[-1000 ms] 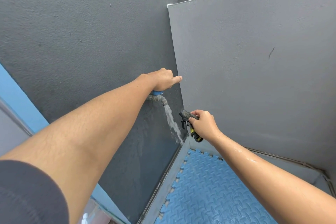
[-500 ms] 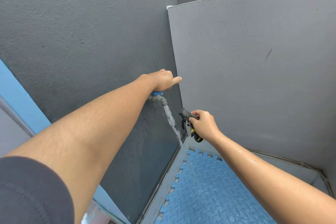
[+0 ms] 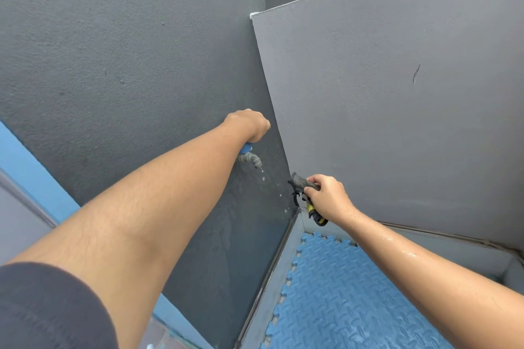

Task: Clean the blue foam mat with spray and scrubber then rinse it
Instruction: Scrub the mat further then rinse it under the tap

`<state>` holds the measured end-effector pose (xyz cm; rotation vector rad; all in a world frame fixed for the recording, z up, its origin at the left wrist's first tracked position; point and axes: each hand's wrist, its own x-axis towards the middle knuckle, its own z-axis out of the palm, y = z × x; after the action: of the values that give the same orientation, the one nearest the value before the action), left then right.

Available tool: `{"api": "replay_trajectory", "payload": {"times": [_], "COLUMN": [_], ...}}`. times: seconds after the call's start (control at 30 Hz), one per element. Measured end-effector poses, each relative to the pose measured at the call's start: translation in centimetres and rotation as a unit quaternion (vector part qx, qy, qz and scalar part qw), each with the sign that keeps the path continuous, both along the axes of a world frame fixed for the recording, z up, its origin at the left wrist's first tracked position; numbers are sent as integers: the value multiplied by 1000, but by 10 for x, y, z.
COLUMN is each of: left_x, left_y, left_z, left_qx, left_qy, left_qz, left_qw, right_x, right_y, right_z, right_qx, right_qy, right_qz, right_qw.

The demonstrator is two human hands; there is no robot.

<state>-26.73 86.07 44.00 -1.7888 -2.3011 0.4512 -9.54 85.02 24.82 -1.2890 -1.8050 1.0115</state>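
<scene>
A: Grip status?
B: Left hand closed over blue tap handle; only drops fall from spout. Right hand clamps scrubber, apparently a grey pad with a yellow-black handle.
A: Mat location?
B: Blue foam mat lies wet on the floor, below both hands, in the wall corner.

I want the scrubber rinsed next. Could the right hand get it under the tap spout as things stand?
Probably yes: the right hand holds the scrubber just right of and below the tap spout, with nothing between them.
</scene>
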Motion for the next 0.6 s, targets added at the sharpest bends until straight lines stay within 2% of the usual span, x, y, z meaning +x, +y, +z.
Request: {"api": "replay_trajectory", "payload": {"times": [0.07,0.1,0.17,0.2,0.23,0.27,0.3,0.4,0.5,0.6], "left_x": [7,11,25,34,43,51,58,55,20,-13], "left_y": [0,-2,-9,-16,-23,-31,-38,-56,-68,-82], "left_z": [-5,-13,-38,-57,-82,-111,-142,-246,-355,-448], "left_qx": [11,46,182,234,271,289,289,230,132,95], "left_qy": [79,122,185,185,149,87,16,-158,-261,-320], "left_qz": [-12,-38,-172,-250,-337,-400,-421,-330,-173,-59], "left_qw": [997,991,950,921,889,865,859,902,941,941], "right_x": [-3,-5,-9,-9,-9,-7,-3,21,50,55], "right_y": [2,1,-6,-11,-18,-26,-34,-55,-75,-105], "right_z": [-10,-17,-32,-43,-56,-71,-90,-164,-237,-287], "right_qx": [-11,-14,-11,-4,5,9,6,-28,-37,-2], "right_qy": [3,2,-1,-8,-21,-40,-59,-151,-216,-242], "right_qz": [-5,-6,-5,-2,9,31,57,88,86,122], "right_qw": [1000,1000,1000,1000,1000,999,997,984,972,963]}}
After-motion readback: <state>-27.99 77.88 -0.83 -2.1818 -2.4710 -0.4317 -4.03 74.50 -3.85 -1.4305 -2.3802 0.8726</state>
